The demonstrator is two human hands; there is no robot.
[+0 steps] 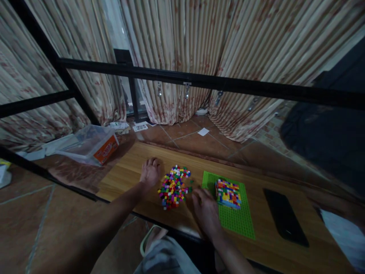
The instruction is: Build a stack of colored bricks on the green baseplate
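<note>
A heap of small coloured bricks (173, 187) lies on the wooden table (265, 243). My left hand (150, 172) rests on the table just left of the heap, fingers curled under, nothing visible in it. My right hand (205, 211) lies between the heap and a green baseplate (239, 222), fingers bent toward the heap; whether they pinch a brick is hidden. A multicoloured block of stacked bricks (228, 193) stands on the baseplate, right beside my right hand.
A black phone (285, 217) lies on the table to the right of the baseplate. A clear plastic box with an orange label (91, 146) sits on the floor at the left. A black metal frame (199, 82) and curtains stand behind the table.
</note>
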